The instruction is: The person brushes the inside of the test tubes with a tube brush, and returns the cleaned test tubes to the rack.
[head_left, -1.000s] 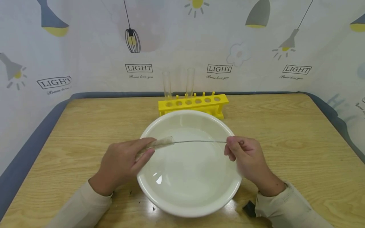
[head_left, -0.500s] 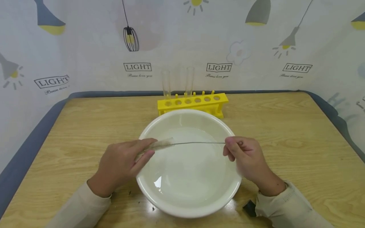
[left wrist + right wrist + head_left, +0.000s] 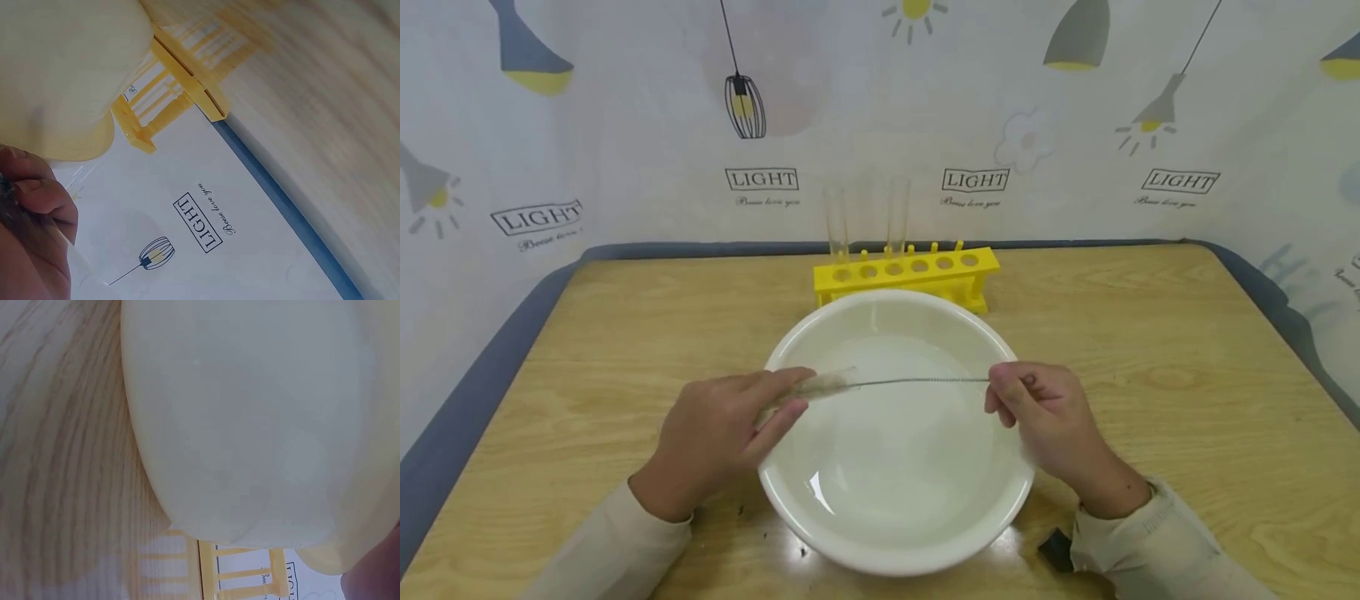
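Note:
In the head view my left hand (image 3: 715, 425) holds a clear glass test tube (image 3: 850, 377) tilted over the left side of a white basin (image 3: 895, 560). A test tube brush (image 3: 925, 380) has its pale bristles inside the tube, and its twisted wire stretches right across the basin. My right hand (image 3: 1045, 417) pinches the wire near its looped end. The tube's closed end is hidden by the left hand. In the left wrist view curled fingers (image 3: 37, 194) show around the glass. Only an edge of the right hand (image 3: 375, 569) shows in the right wrist view.
A yellow test tube rack (image 3: 906, 273) stands behind the basin, with two clear tubes upright in it, the left tube (image 3: 837, 225) and the right tube (image 3: 898, 218). A small black object (image 3: 1057, 550) lies by the right sleeve. Dark specks dot the wooden table (image 3: 1187, 375).
My right hand has shifted slightly left with the brush wire, toward the tube. The left hand stays nearly in place, still holding the test tube.

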A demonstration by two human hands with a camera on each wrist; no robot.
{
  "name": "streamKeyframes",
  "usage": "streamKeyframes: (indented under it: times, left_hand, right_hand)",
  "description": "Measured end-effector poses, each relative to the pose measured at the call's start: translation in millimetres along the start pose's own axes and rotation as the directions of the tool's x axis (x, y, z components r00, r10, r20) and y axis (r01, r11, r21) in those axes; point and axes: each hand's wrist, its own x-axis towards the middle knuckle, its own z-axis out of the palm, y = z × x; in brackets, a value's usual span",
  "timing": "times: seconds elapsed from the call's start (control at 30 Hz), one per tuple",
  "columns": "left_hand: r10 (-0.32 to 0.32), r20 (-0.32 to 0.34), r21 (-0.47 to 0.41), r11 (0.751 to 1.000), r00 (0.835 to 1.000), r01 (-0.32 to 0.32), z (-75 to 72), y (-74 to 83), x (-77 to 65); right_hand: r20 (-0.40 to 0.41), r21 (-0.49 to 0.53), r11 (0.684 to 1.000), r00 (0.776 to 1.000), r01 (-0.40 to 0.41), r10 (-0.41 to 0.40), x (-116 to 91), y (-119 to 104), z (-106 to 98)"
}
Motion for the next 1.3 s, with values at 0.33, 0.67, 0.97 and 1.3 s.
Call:
streamKeyframes:
  times: [0.33, 0.67, 0.97, 1.3]
  left_hand:
    - [0.015, -0.008, 0.013, 1.000, 1.000, -0.015, -0.2, 0.0, 0.6]
    - [0.016, 0.000, 0.021, 1.000, 1.000, -0.016, -0.7, 2.4, -0.2]
    - [0.041, -0.016, 0.033, 0.999, 0.999, -0.040, 1.2, 1.1, 0.6]
    - [0.029, 0.012, 0.036, 0.999, 1.000, -0.029, -0.7, 2.8, 0.4]
  right_hand:
    - [-0.005, -0.017, 1.000, 1.000, 0.011, -0.011, -0.4, 1.6, 0.5]
    - [0.019, -0.028, 0.999, 1.000, 0.025, -0.024, -1.0, 4.6, 0.7]
    - [0.042, -0.045, 0.999, 0.999, 0.030, -0.028, -0.4, 4.3, 1.5]
    - [0.108, -0.087, 0.992, 0.991, 0.089, -0.080, -0.1, 4.9, -0.2]
